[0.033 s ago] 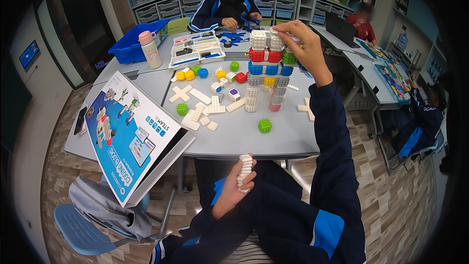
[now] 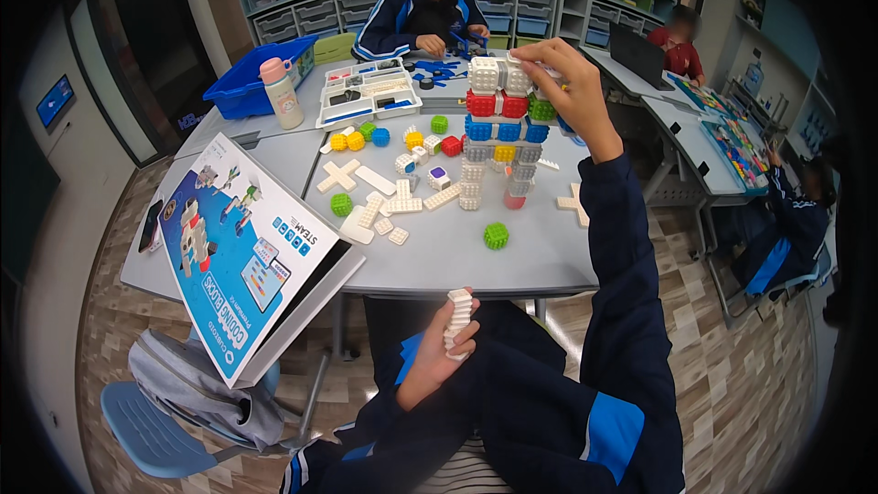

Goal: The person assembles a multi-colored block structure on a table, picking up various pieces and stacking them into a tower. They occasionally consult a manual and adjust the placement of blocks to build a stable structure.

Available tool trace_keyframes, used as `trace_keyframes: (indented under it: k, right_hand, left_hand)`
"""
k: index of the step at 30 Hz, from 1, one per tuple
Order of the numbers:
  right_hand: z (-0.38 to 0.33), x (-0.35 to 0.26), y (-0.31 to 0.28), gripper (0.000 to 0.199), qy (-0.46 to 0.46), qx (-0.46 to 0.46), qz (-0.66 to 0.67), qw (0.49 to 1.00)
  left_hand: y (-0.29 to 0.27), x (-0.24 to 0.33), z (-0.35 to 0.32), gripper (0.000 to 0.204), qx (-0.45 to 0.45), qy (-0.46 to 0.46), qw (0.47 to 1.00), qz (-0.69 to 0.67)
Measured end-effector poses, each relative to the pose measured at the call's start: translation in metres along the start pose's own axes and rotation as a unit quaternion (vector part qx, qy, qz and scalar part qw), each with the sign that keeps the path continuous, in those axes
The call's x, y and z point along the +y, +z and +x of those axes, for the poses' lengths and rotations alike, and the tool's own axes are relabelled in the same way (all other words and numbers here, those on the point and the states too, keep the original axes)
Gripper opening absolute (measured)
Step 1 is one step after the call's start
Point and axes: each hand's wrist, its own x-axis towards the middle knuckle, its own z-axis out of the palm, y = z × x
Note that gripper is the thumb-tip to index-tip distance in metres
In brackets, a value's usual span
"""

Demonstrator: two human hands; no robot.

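Two hands show; the left hand has its fingers curled closed around a ridged white piece, nearly upright below the front edge of the grey table; the right hand rests bent fingertips on a white block atop the block figure, though whether it grips I cannot tell; the figure stands on the table, behind a green cube.
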Motion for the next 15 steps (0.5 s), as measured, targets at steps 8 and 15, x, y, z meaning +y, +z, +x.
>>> trace_keyframes:
  k: [8,15]
  right_hand:
    - [0.003,0.003,-0.008,0.026,-0.034,-0.02,0.003,0.999]
    - [0.002,0.005,-0.013,0.031,-0.006,-0.065,0.021,0.998]
  left_hand:
    - [0.001,-0.001,-0.001,0.035,0.01,0.0,1.0,0.0]
    - [0.001,-0.003,0.0,0.035,0.01,-0.003,1.0,0.003]
